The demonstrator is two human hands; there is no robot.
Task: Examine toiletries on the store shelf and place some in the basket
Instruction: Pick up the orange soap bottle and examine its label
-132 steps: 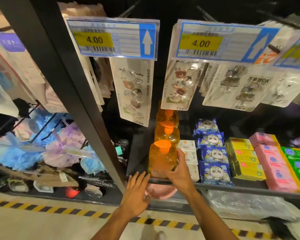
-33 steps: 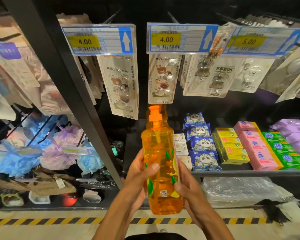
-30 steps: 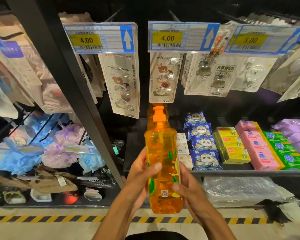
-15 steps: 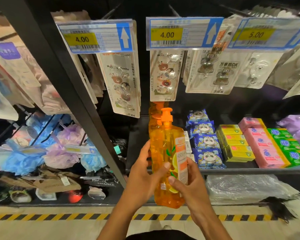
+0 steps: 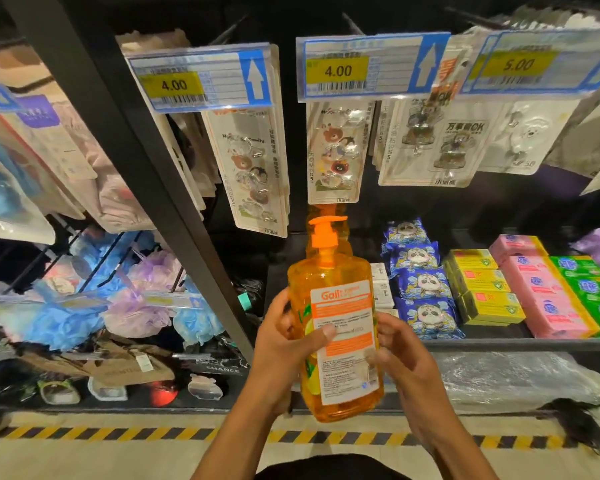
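Here, at the far left, blue and lilac bath puffs (image 5: 66, 323) lay heaped behind a slanting black post (image 5: 125, 143), and yellow price tags (image 5: 201, 81) reading 4.00 hung above packs of hooks (image 5: 253, 174).

In the middle the left hand (image 5: 284, 344) gripped the soap bottle (image 5: 340, 341), its fingers wrapped round the bottle's left side and its thumb laid across the front at the label's edge. The bottle was held upright in the air in front of the shelf (image 5: 499, 342), clear of it. It was see-through orange plastic filled with orange liquid, with broad shoulders and an orange pump (image 5: 324, 237) on top. A white label (image 5: 347, 327) with orange bands, an orange brand name and fine print faced the camera; a strip of green and yellow print showed at its left edge. The right hand (image 5: 400, 355) held the bottle's right side with curled fingers, their tips blurred.

To the right, on the shelf, lay blue panda packets (image 5: 423, 289), then yellow boxes (image 5: 482, 292), pink boxes (image 5: 548, 299) and green boxes (image 5: 593, 289) in rows.

A little over four seconds before, the bottle had stood at the shelf's front edge with only the right hand on it. A second before, both hands held it with its leaf-and-lemon side and a small code square showing; since then it had been turned so the white label came round to the front.
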